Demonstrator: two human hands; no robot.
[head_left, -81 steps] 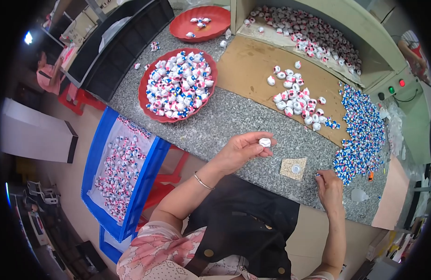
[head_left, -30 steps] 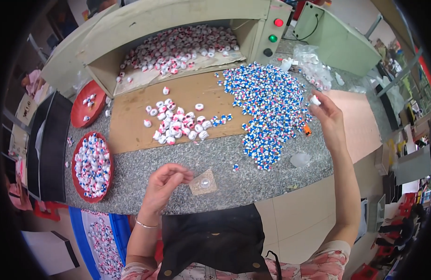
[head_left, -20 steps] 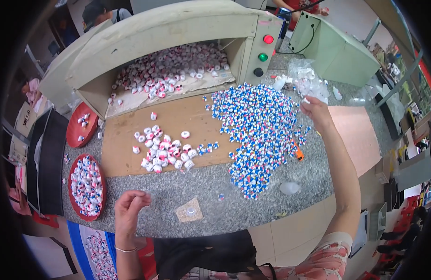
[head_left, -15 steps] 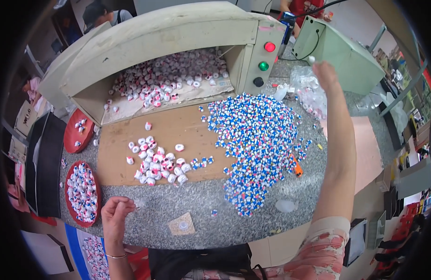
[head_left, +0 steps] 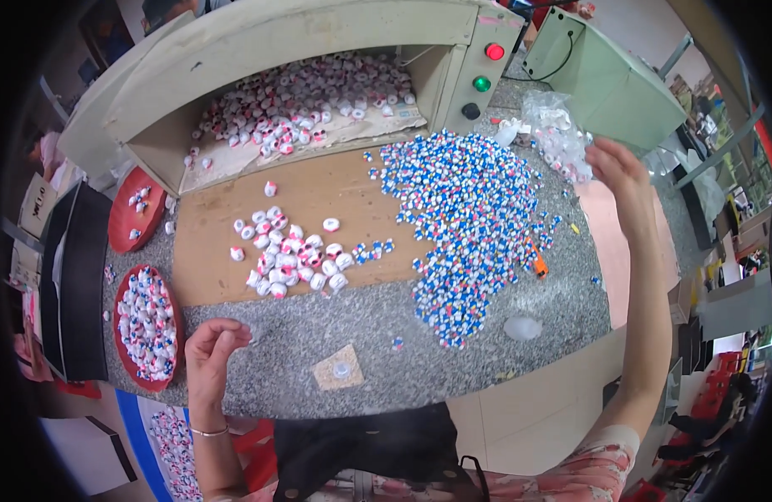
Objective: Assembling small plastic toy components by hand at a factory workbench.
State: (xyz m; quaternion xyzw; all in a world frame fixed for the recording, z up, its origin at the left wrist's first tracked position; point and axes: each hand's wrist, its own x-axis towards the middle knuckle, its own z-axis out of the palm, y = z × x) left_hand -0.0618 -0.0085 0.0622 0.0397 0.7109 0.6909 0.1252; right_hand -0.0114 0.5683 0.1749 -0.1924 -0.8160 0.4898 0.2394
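My left hand (head_left: 210, 353) is over the near left of the stone counter, thumb and fingers pinched together. A small, faint, clear-looking bit shows at its fingertips, too blurred to name. Beside it stands a red oval tray (head_left: 175, 360) heaped with small white, blue and pink pieces. My right hand (head_left: 622, 176) is raised at the right, fingers loosely bent and apart, with nothing visible in them. Its fingertips are near a clear plastic bag (head_left: 561, 151) of pale pieces. Between the hands lie a cluster of white-and-pink round pieces (head_left: 285, 258) and a large pile of small blue-and-white pieces (head_left: 474, 222).
A pale green machine (head_left: 310, 38) with an arched opening full of round pieces stands at the back. An orange-handled tool (head_left: 537, 261) lies by the pile's right edge. A small beige square (head_left: 325, 374) bears a clear round piece. Another red tray (head_left: 135, 238) sits far left.
My right hand has come down and toward me from its raised place; the small white thing at its fingertips no longer shows. The view has shifted slightly. My left hand stays pinched.
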